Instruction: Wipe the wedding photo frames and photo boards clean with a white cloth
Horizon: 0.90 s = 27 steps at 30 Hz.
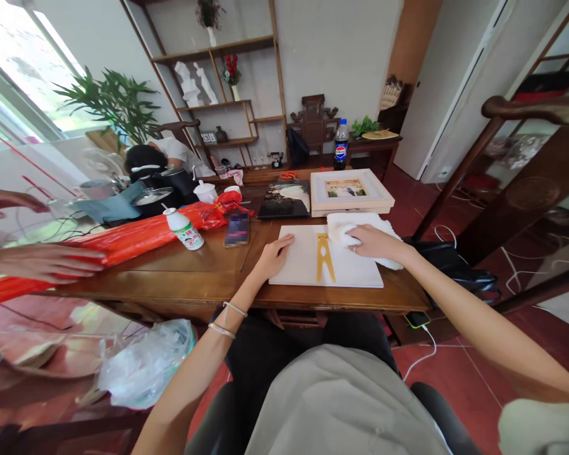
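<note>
A white board (pixel 303 262) with a yellow clip-shaped stand (pixel 324 256) on it lies face down on the wooden table (pixel 194 268). My left hand (pixel 274 254) rests flat on the board's left edge, fingers stretched out. My right hand (pixel 372 242) is closed on a white cloth (pixel 360 229) that lies over the board's far right corner.
A white picture frame (pixel 351 191) and a dark picture (pixel 285 198) lie behind the board. A phone (pixel 237 228), a small white bottle (pixel 184 229) and red plastic bags (pixel 137 237) sit to the left. Another person's hands (pixel 42 260) reach in at far left. A cola bottle (pixel 341 146) stands at the back.
</note>
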Each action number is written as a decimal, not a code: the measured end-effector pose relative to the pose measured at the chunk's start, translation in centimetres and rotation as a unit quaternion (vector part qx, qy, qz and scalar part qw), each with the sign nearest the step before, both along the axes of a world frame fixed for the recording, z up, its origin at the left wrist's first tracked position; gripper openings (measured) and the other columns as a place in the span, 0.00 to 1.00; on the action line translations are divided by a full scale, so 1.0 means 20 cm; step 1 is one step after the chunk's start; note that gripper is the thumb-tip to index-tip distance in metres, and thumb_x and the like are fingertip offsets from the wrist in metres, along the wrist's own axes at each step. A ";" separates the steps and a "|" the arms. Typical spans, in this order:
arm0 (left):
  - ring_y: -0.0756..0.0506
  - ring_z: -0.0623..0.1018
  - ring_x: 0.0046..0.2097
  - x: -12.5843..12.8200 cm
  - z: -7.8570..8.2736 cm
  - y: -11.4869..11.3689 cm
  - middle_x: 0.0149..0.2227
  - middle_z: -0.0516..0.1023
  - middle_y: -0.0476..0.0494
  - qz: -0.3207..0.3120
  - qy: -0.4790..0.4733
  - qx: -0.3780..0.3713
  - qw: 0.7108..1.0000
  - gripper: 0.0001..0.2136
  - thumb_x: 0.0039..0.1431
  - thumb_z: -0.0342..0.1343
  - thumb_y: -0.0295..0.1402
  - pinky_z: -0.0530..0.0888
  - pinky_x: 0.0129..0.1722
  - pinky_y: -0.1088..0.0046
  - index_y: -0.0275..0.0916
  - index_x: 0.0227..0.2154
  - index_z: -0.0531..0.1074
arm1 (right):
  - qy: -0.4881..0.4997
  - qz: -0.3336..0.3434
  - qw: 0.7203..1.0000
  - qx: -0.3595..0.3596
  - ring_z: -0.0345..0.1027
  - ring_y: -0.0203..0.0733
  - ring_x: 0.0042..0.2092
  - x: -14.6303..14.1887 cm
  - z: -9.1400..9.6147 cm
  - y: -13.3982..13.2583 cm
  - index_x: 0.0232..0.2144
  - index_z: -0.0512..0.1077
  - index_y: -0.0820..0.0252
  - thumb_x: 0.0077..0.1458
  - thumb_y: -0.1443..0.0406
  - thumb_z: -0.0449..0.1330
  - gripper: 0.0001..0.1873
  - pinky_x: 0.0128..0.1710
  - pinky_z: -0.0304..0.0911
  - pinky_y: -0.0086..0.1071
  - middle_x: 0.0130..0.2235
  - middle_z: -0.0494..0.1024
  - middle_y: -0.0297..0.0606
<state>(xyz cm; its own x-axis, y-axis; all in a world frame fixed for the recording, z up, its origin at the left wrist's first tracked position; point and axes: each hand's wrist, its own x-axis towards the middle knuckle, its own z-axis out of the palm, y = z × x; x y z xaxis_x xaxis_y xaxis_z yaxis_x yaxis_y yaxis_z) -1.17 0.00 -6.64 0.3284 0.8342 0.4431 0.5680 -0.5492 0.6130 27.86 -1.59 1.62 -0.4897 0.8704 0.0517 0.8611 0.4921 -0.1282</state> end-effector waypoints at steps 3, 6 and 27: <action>0.45 0.69 0.58 0.00 0.01 0.00 0.55 0.71 0.44 -0.001 0.002 -0.003 1.000 0.17 0.59 0.45 0.28 0.61 0.62 0.63 0.36 0.48 0.73 | -0.002 0.017 1.000 0.021 0.70 0.50 0.44 -0.02 -0.02 0.08 0.37 0.74 0.66 0.57 0.65 0.51 0.13 0.43 0.60 0.35 0.40 0.77 0.49; 0.45 0.68 0.59 0.00 0.01 -0.01 0.56 0.70 0.43 -0.003 0.008 -0.007 1.000 0.18 0.60 0.44 0.28 0.60 0.62 0.63 0.35 0.49 0.73 | -0.004 0.035 0.999 0.020 0.69 0.50 0.44 -0.03 -0.01 -0.01 0.39 0.74 0.66 0.57 0.68 0.50 0.14 0.44 0.59 0.35 0.41 0.77 0.49; 0.45 0.68 0.59 0.00 0.02 -0.01 0.55 0.70 0.42 0.001 0.017 -0.005 1.000 0.18 0.60 0.44 0.29 0.61 0.62 0.64 0.34 0.49 0.73 | 0.012 0.011 0.999 0.037 0.68 0.52 0.44 -0.02 -0.05 0.01 0.38 0.71 0.64 0.62 0.62 0.47 0.15 0.43 0.58 0.37 0.40 0.77 0.48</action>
